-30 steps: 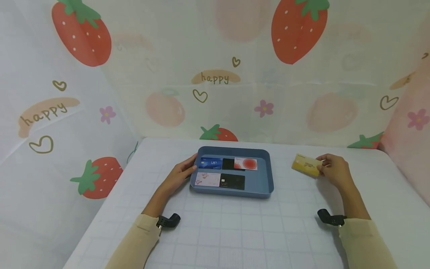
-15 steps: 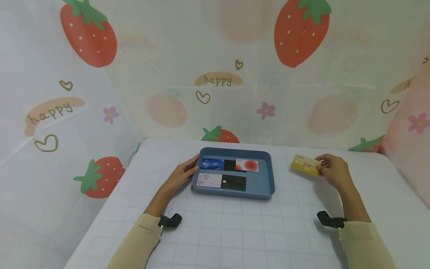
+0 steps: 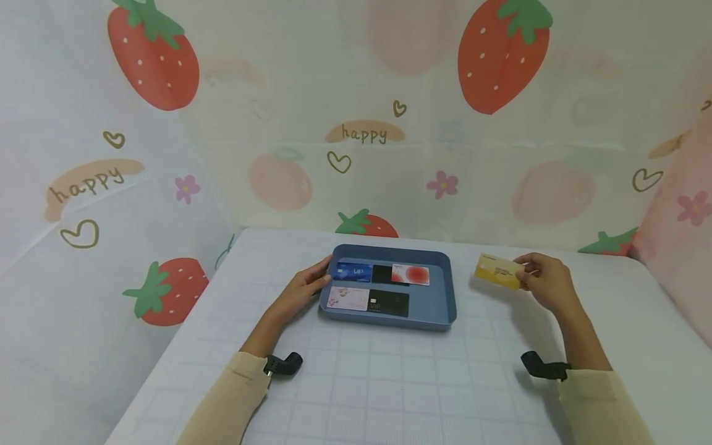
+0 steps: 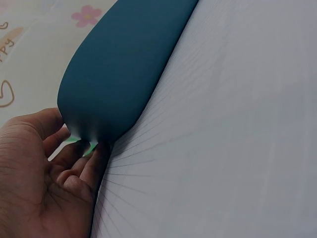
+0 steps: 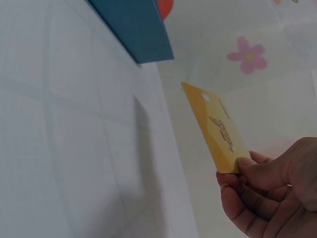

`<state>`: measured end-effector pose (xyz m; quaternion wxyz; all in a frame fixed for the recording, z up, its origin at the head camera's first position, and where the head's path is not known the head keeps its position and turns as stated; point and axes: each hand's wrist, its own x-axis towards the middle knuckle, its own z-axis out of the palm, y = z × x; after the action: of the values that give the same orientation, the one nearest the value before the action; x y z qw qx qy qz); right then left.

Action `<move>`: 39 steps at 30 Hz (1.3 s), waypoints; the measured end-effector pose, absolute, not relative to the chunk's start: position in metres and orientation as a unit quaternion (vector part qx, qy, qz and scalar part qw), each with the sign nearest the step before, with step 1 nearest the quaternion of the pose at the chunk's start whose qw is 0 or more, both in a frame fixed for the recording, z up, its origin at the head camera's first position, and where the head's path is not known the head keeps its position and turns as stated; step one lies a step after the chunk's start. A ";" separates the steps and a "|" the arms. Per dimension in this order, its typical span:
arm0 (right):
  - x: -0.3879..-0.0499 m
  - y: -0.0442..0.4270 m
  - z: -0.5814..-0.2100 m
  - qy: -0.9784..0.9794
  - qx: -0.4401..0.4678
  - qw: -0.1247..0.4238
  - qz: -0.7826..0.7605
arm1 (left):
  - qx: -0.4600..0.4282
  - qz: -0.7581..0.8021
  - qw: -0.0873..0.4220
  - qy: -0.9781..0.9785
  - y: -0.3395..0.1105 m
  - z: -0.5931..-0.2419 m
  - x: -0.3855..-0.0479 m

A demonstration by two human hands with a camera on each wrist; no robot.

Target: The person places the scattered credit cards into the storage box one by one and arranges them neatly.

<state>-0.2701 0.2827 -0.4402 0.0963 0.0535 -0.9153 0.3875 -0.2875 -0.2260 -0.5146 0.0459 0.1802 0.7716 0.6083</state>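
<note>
A yellow card (image 3: 497, 271) is pinched by its right end between the thumb and fingers of my right hand (image 3: 547, 281). In the right wrist view the card (image 5: 218, 131) is held off the table, tilted, with dark lettering on its face. My left hand (image 3: 303, 287) rests its fingertips against the outer left wall of a blue tray (image 3: 439, 296); the left wrist view shows them touching that rounded end. Inside the tray lie a blue VIP card (image 3: 354, 272), a white card with a red circle (image 3: 410, 274) overlapping a black card (image 3: 381, 274), a pale floral card (image 3: 347, 298) and a black VIP card (image 3: 389, 303).
The white table (image 3: 389, 383) has a faint grid pattern. Strawberry-printed sheets (image 3: 367, 173) stand along its back and sides. A black wrist camera (image 3: 285, 363) is strapped to the left wrist and another wrist camera (image 3: 542, 366) to the right.
My right hand has raised the yellow card from the table and moved it slightly left, toward the tray. My left hand stays at the tray. The head view has shifted slightly.
</note>
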 end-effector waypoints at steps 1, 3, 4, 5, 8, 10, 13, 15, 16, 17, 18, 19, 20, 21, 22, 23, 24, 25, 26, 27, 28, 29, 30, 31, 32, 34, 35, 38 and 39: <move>-0.270 0.282 -0.439 -0.916 0.054 0.097 0.385 | 0.178 0.607 0.046 0.773 -0.226 -0.515 -0.287; -0.270 0.279 -0.438 -0.918 0.054 0.097 0.380 | 0.179 0.606 0.047 0.774 -0.226 -0.515 -0.288; -0.269 0.278 -0.436 -0.919 0.054 0.096 0.378 | 0.178 0.605 0.047 0.775 -0.226 -0.515 -0.287; -0.269 0.276 -0.435 -0.920 0.053 0.095 0.375 | 0.177 0.605 0.047 0.775 -0.226 -0.515 -0.287; -0.268 0.273 -0.432 -0.922 0.052 0.087 0.372 | 0.177 0.604 0.048 0.776 -0.226 -0.516 -0.287; -0.267 0.270 -0.429 -0.923 0.053 0.083 0.372 | 0.178 0.604 0.049 0.775 -0.226 -0.515 -0.287; -0.265 0.267 -0.426 -0.922 0.060 0.084 0.373 | 0.180 0.605 0.049 0.774 -0.226 -0.515 -0.288; -0.264 0.265 -0.424 -0.921 0.067 0.088 0.375 | 0.180 0.605 0.047 0.774 -0.225 -0.514 -0.288; -0.264 0.264 -0.423 -0.920 0.071 0.091 0.374 | 0.179 0.604 0.046 0.775 -0.225 -0.514 -0.288; -0.263 0.262 -0.422 -0.920 0.074 0.092 0.375 | 0.177 0.604 0.046 0.776 -0.225 -0.514 -0.288; -0.263 0.261 -0.422 -0.920 0.076 0.091 0.375 | 0.177 0.603 0.045 0.777 -0.225 -0.513 -0.288; -0.263 0.260 -0.421 -0.919 0.077 0.090 0.375 | 0.176 0.603 0.045 0.777 -0.225 -0.512 -0.287; -0.263 0.259 -0.420 -0.920 0.077 0.088 0.374 | 0.175 0.602 0.044 0.778 -0.225 -0.512 -0.287; -0.263 0.258 -0.419 -0.921 0.076 0.086 0.373 | 0.174 0.602 0.044 0.778 -0.225 -0.512 -0.287; -0.263 0.257 -0.419 -0.921 0.076 0.085 0.372 | 0.173 0.601 0.044 0.779 -0.225 -0.511 -0.287; -0.263 0.256 -0.418 -0.922 0.075 0.083 0.370 | 0.173 0.601 0.044 0.779 -0.225 -0.511 -0.286; -0.263 0.256 -0.418 -0.923 0.073 0.081 0.369 | 0.173 0.601 0.044 0.779 -0.225 -0.512 -0.286; -0.263 0.255 -0.417 -0.923 0.073 0.081 0.368 | 0.173 0.602 0.044 0.779 -0.225 -0.512 -0.286; -0.262 0.254 -0.417 -0.923 0.073 0.080 0.368 | 0.172 0.601 0.044 0.779 -0.225 -0.512 -0.286; -0.262 0.253 -0.416 -0.923 0.073 0.081 0.369 | 0.173 0.602 0.044 0.778 -0.225 -0.512 -0.286; -0.262 0.252 -0.416 -0.923 0.074 0.081 0.368 | 0.172 0.605 0.046 0.776 -0.224 -0.509 -0.283; -0.261 0.251 -0.415 -0.923 0.074 0.081 0.369 | 0.172 0.604 0.047 0.776 -0.224 -0.510 -0.284; -0.260 0.251 -0.414 -0.923 0.074 0.081 0.370 | 0.172 0.605 0.048 0.776 -0.224 -0.510 -0.284; -0.260 0.250 -0.414 -0.922 0.075 0.082 0.370 | 0.172 0.607 0.048 0.775 -0.224 -0.510 -0.284; -0.259 0.249 -0.413 -0.922 0.076 0.083 0.370 | 0.172 0.608 0.050 0.774 -0.224 -0.510 -0.284; -0.258 0.247 -0.411 -0.922 0.079 0.085 0.370 | 0.170 0.610 0.051 0.772 -0.224 -0.510 -0.284; -0.258 0.247 -0.410 -0.922 0.081 0.086 0.370 | 0.171 0.609 0.050 0.773 -0.224 -0.513 -0.286; -0.256 0.244 -0.407 -0.921 0.089 0.089 0.369 | 0.171 0.610 0.052 0.772 -0.224 -0.513 -0.286; -0.255 0.243 -0.406 -0.921 0.091 0.090 0.369 | 0.170 0.609 0.052 0.773 -0.225 -0.513 -0.287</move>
<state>-0.2550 0.2429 -0.4057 0.0903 0.0914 -0.9206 0.3688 -0.2867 -0.2246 -0.5133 0.0520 0.1705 0.7731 0.6087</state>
